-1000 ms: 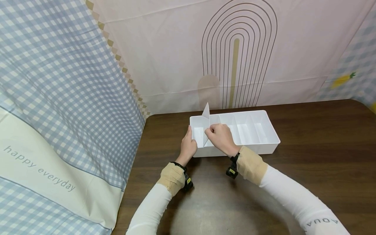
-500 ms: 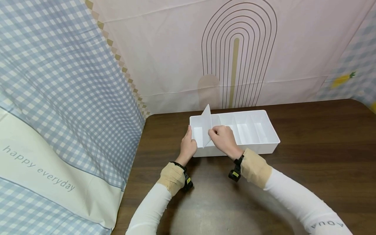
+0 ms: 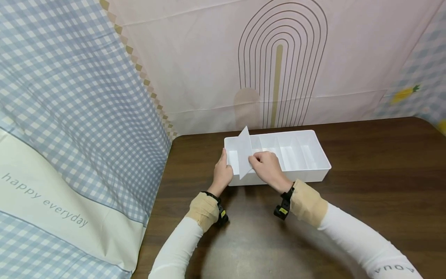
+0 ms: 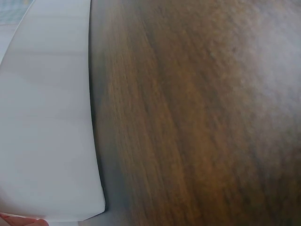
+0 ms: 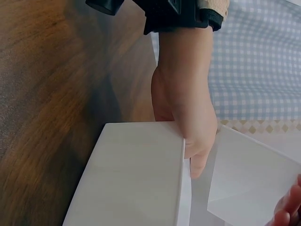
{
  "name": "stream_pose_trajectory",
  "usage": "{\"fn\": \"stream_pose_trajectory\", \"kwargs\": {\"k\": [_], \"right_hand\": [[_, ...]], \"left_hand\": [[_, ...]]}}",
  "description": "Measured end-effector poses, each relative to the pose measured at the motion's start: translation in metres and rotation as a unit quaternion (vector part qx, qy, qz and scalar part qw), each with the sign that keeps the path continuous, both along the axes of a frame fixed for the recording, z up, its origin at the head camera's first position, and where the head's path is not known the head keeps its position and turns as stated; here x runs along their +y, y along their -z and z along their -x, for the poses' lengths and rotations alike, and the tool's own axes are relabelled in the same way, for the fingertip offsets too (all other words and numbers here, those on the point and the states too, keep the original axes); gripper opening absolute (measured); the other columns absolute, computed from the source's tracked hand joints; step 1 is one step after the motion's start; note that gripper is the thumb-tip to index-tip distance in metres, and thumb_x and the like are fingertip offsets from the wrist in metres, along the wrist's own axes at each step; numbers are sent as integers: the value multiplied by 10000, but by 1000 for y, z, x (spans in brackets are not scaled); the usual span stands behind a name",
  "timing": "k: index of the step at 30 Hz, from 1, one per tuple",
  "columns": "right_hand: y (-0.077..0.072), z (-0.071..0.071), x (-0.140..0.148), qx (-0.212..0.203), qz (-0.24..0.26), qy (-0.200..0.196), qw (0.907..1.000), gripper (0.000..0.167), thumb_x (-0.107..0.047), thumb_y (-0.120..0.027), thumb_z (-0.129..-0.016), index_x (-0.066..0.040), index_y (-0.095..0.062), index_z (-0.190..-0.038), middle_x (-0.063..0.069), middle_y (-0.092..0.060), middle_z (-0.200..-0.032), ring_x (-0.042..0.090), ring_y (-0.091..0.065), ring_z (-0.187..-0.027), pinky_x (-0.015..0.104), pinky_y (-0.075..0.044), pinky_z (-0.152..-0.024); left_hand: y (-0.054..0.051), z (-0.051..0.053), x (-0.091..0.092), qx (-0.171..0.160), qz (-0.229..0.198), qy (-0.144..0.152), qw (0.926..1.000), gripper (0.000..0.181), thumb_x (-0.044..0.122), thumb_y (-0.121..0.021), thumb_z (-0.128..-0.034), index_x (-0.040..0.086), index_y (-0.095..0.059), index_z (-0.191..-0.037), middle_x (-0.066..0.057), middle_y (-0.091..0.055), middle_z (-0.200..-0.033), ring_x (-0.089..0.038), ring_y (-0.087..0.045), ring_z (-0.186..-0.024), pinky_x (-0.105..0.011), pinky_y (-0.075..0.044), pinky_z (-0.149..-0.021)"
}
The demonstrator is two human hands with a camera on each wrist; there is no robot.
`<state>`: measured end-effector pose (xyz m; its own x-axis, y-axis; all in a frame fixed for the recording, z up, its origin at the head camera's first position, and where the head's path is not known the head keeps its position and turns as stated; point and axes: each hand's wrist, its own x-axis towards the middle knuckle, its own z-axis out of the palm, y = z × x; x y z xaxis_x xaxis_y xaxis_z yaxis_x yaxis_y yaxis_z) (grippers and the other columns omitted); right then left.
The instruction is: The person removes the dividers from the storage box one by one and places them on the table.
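A long white divided box [image 3: 296, 176] sits on the dark wooden table. My left hand [image 3: 222, 172] grips its left end, with thumb and fingers on either side of the wall at the near corner; the right wrist view also shows this left hand [image 5: 186, 110]. A thin white divider panel [image 3: 244, 153] is pinched by my right hand [image 3: 267, 167]. The panel stands tilted across the box's left part, its pointed upper corner above the back rim. In the right wrist view, fingertips [image 5: 288, 207] touch the panel [image 5: 251, 179]. The left wrist view shows mostly the box's front wall [image 4: 47, 117].
Several thin dividers part the box's right side into compartments. The brown wooden table [image 3: 376, 174] extends around the box. A pale printed cloth [image 3: 195, 69] hangs behind it, and a blue checked cloth [image 3: 69, 77] hangs at the left.
My right hand has drawn slightly right and toward me. The divider panel has turned, showing more of its face, and its near lower corner now overlaps the front rim. My left hand stays put.
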<state>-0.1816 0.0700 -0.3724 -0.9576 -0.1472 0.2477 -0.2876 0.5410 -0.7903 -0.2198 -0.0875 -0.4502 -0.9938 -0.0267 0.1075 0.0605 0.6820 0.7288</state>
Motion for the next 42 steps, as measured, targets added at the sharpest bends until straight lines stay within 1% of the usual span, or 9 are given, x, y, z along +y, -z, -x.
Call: {"fn": "stream_pose_trajectory", "kwargs": {"k": [12, 16, 23, 27, 31, 35, 38, 41, 42], "right_hand": [[-3, -11, 6, -110, 45, -92, 9999, 403, -140, -459, -828, -128, -321, -449, -67, -240, -415, 103, -225, -415, 209, -209, -448], [-4, -15, 9, -200, 130, -182, 9995, 405, -143, -462, -838, -117, -351, -449, -67, -283, -398, 92, -258, -396, 207, -228, -437], [-3, -22, 13, -294, 141, -242, 9992, 398, -147, -476, -838, -111, -395, -451, -64, -372, -401, 53, -309, -382, 208, -267, -424], [-3, -27, 14, -315, 153, -322, 9989, 405, -153, -479, -847, -107, -391, -453, -56, -375, -409, 47, -304, -379, 208, -271, -426], [-3, -32, 16, -372, 203, -408, 9983, 413, -158, -481, -852, -115, -365, -458, -66, -321, -407, 58, -269, -387, 203, -261, -438], [-2, -37, 19, -443, 257, -493, 9975, 412, -161, -481, -856, -118, -358, -465, -65, -310, -406, 72, -255, -389, 207, -264, -443], [-1, -42, 22, -467, 261, -557, 9970, 410, -161, -480, -860, -117, -360, -471, -65, -315, -406, 66, -251, -384, 204, -260, -441], [1, -47, 24, -491, 238, -635, 9965, 420, -165, -483, -868, -107, -341, -478, -64, -275, -417, 54, -214, -392, 192, -229, -442], [1, -49, 25, -514, 235, -659, 9962, 427, -168, -485, -872, -104, -329, -479, -65, -250, -423, 50, -197, -396, 187, -216, -445]], "left_hand": [[0, 1, 0, -89, -56, -33, 9999, 636, -16, -333, -797, 62, -195, -1413, -83, -288, -1431, -217, -353, -1257, -371, -348, -979], [1, 1, 0, -78, -121, -3, 9999, 642, -19, -330, -798, 73, -188, -1416, -82, -284, -1433, -219, -358, -1253, -379, -353, -971], [3, 1, 0, -43, -42, 5, 10000, 642, -21, -328, -799, 71, -182, -1417, -83, -282, -1433, -228, -401, -1214, -379, -384, -925], [3, 1, -1, -102, -71, 26, 9999, 642, -19, -315, -803, 78, -169, -1420, -77, -258, -1443, -220, -354, -1252, -370, -368, -946], [2, 1, -1, -118, -85, 49, 9999, 638, -18, -307, -805, 77, -163, -1420, -75, -243, -1448, -212, -306, -1283, -363, -341, -983], [2, 2, -1, -114, -60, 59, 9999, 641, -12, -306, -803, 80, -161, -1421, -74, -245, -1447, -248, -408, -1199, -356, -368, -935], [2, 2, -1, -124, -37, 77, 9999, 643, -7, -304, -800, 81, -160, -1421, -76, -246, -1445, -258, -424, -1177, -356, -380, -880], [2, 1, -1, -138, -34, 84, 9999, 642, -7, -301, -801, 82, -160, -1420, -73, -243, -1446, -267, -410, -1194, -343, -381, -839], [2, 1, -1, -148, -37, 86, 9998, 642, -9, -301, -801, 82, -159, -1420, -73, -241, -1447, -287, -442, -1149, -339, -382, -816]]}}
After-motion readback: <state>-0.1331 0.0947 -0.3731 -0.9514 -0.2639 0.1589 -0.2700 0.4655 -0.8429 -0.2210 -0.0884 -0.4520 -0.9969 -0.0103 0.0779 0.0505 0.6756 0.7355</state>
